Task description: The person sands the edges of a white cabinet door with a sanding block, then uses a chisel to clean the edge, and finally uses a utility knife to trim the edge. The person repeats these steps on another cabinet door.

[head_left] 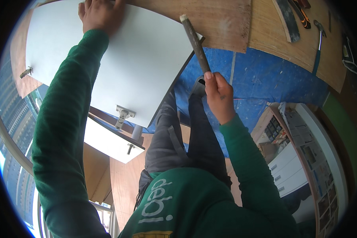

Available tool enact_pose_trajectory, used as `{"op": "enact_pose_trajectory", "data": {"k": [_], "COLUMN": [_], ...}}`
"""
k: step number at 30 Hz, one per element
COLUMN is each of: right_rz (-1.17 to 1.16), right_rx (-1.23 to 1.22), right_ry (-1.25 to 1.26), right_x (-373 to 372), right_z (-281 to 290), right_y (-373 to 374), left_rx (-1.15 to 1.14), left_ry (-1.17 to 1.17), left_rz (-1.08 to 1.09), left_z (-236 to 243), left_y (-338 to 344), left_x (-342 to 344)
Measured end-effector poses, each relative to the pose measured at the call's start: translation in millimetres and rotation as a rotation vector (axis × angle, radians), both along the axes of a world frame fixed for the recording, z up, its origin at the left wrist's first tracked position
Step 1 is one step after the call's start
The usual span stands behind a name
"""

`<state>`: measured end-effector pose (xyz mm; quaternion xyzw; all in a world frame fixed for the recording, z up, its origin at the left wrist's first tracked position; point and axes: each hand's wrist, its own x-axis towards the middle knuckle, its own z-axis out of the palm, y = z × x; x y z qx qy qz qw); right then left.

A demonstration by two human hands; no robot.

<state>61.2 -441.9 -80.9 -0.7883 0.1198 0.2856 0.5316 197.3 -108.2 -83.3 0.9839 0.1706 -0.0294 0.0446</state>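
My left hand (100,16) lies on the far part of a white cabinet door (146,55), fingers stretched out and some cut off by the upper edge of the view. Along the door's near edge sit two metal cabinet hinges: one hinge (124,115) near the right corner and another hinge (26,72) at the left. My right hand (219,95) is closed round the lower end of a dark, round stick (196,44). The stick slants up and left, and its pale, rough tip is just off the door's right edge.
A hammer (318,47), an orange-and-black cutter (300,14) and a dark strip (287,22) lie on the plywood (265,31) at the far right. Blue sheeting (258,75) covers the floor. Another white panel (107,135) with a hinge lies below the door.
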Motion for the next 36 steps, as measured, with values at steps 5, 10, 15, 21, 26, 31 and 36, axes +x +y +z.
{"op": "enact_pose_trajectory", "data": {"k": [5, 10, 15, 21, 26, 31, 36], "right_rz": [-0.185, -0.175, -0.009, 0.27, 0.308, 0.372, 0.348], "right_rx": [0.169, 0.218, 0.115, -0.083, -0.077, -0.081, -0.079], "right_ry": [0.062, 0.067, -0.228, -0.471, -0.564, -0.596, -0.552], "right_x": [59.0, 48.9, 36.9, 15.9, -4.4, -9.3, -22.9], "right_z": [3.5, 40.4, 33.5, 17.4, 7.2, 0.6, -0.7], "right_y": [24.4, 8.2, -15.1, -23.7, -14.7, -15.5, -24.0], "left_rx": [0.006, -0.018, 0.006, 0.008, 0.005, -0.001, -0.022], "left_ry": [0.003, -0.04, -0.021, -0.012, 0.009, 0.015, 0.024], "left_rz": [-0.006, -0.003, -0.019, -0.013, -0.004, -0.002, 0.002], "left_z": [-0.3, 1.6, -4.6, -2.8, -0.9, 0.4, 3.7], "left_y": [-1.2, -3.8, 4.6, 2.7, -0.6, -1.1, -3.3], "left_x": [1.1, -4.1, -1.1, 1.3, 1.6, 1.9, 2.2]}}
